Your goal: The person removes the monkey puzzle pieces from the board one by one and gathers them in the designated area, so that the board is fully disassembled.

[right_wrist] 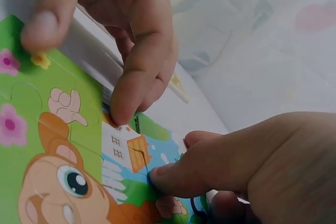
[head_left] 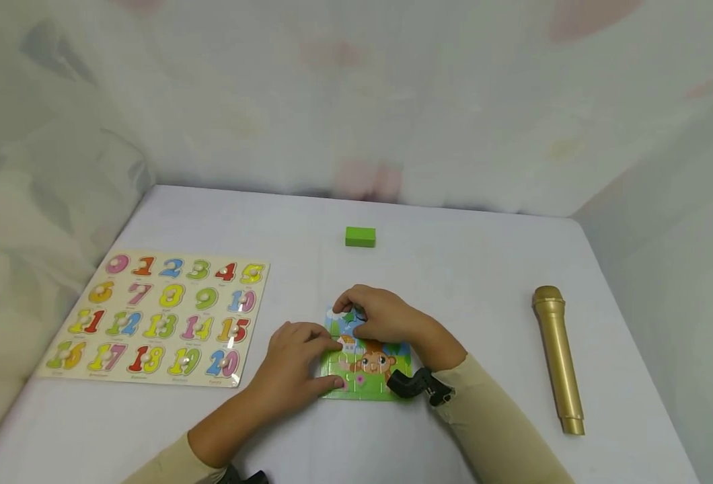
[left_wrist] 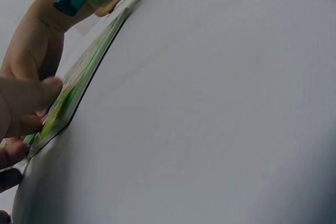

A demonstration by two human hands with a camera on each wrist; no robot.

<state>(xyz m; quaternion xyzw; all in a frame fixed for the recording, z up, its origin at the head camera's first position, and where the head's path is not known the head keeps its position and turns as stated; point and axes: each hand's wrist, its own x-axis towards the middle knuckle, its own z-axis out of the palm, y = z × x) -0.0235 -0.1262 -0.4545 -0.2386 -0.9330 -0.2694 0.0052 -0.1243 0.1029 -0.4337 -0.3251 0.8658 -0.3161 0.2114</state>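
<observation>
A jigsaw puzzle [head_left: 368,391] with a cartoon monkey on green grass lies on the table. My right hand [head_left: 387,314] bends over its upper part, thumb and index finger pinching a puzzle piece at the upper left corner; the hand hides much of that piece. In the right wrist view the thumb [right_wrist: 176,176] presses beside the orange-roofed house [right_wrist: 137,153]. My left hand [head_left: 296,363] lies at the puzzle's left edge, fingers loosely bent. Its index fingertip touches the edge near the house, and its thumb [right_wrist: 44,30] is over the lower left corner by a yellow flower.
A number board [head_left: 171,336] with knobbed numerals lies to the left. A green block [head_left: 360,237] sits beyond the puzzle, and a gold microphone-shaped thing [head_left: 559,363] lies at the right. Patterned cloth [head_left: 453,121] hangs behind the white table.
</observation>
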